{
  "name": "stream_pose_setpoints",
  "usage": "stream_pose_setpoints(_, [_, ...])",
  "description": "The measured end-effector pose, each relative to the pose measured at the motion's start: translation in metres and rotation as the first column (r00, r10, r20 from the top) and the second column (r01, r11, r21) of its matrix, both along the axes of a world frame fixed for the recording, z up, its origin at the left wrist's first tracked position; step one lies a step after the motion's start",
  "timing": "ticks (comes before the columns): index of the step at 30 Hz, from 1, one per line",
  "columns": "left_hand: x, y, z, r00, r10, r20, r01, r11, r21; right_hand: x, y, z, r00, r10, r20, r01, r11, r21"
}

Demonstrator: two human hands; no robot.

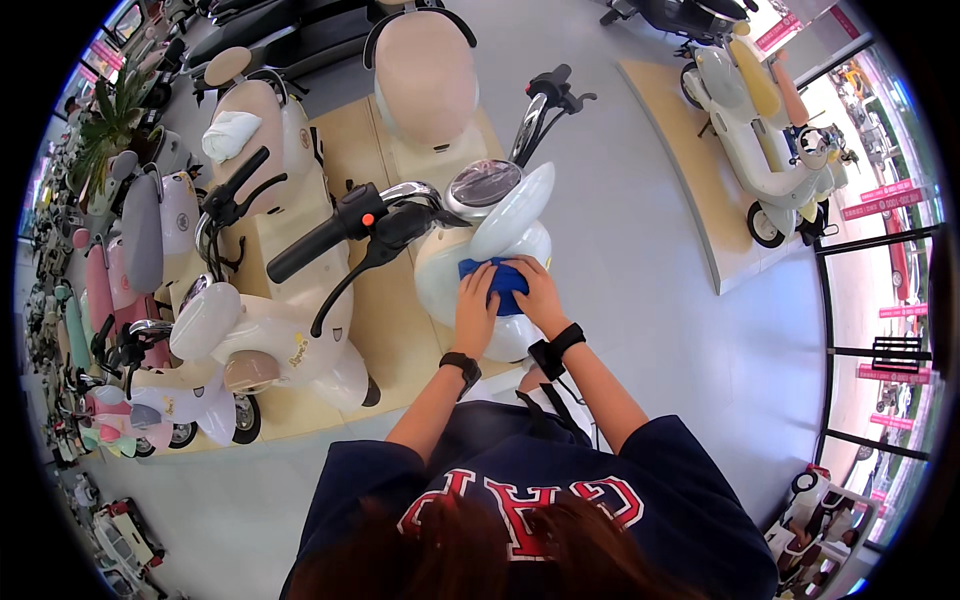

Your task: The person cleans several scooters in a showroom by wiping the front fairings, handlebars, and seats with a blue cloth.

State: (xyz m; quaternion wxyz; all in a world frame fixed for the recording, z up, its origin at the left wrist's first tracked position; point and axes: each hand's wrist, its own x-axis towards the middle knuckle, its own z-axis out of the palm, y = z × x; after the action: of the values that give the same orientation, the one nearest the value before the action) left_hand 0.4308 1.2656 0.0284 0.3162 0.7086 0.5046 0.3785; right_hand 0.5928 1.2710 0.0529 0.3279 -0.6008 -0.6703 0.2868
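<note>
Both my hands are at the front of a cream scooter (432, 275), just below its handlebars. My left hand (475, 305) presses its fingers on the left part of a blue cloth (510, 284). On the cloth's right side, my right hand (538, 298) has its fingers bent over it. The cloth is bunched between them against the scooter's front body. Directly above my hands, a pale rounded shield (515, 210) slants beside the round dashboard (485, 184). A black handlebar grip (305, 252) with a brake lever sticks out to the left.
A second cream scooter (290, 335) stands close on the left, with a white cloth (230, 135) on its seat. Several more scooters line the far left. On the right, another scooter (765, 150) rests on a wooden platform (680, 165) near glass windows.
</note>
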Motion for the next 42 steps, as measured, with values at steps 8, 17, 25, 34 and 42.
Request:
stream_pose_setpoints(8, [0.086, -0.004, -0.014, 0.854, -0.065, -0.516, 0.169, 0.973, 0.157, 0.102, -0.017, -0.070, 0.967, 0.062, -0.249, -0.124, 0.962, -0.242])
stream_pose_setpoints(17, [0.125, 0.012, 0.015, 0.910, 0.072, -0.408, 0.018, 0.977, 0.211, 0.145, 0.022, -0.017, 0.953, 0.264, -0.146, -0.281, 0.954, -0.107])
stream_pose_setpoints(25, [0.089, 0.007, 0.014, 0.827, 0.322, -0.460, -0.237, 0.943, 0.234, 0.098, 0.070, -0.011, 0.871, 0.490, 0.029, -0.485, 0.853, 0.194])
stream_pose_setpoints(34, [0.104, -0.034, 0.004, 0.918, 0.263, -0.296, -0.224, 0.962, 0.157, 0.111, 0.013, -0.039, 0.887, 0.407, -0.216, -0.413, 0.910, 0.019])
stream_pose_setpoints(42, [0.120, 0.000, 0.062, 0.960, 0.043, -0.278, -0.011, 0.993, 0.118, 0.157, 0.040, 0.034, 0.878, 0.478, -0.034, -0.479, 0.878, -0.017])
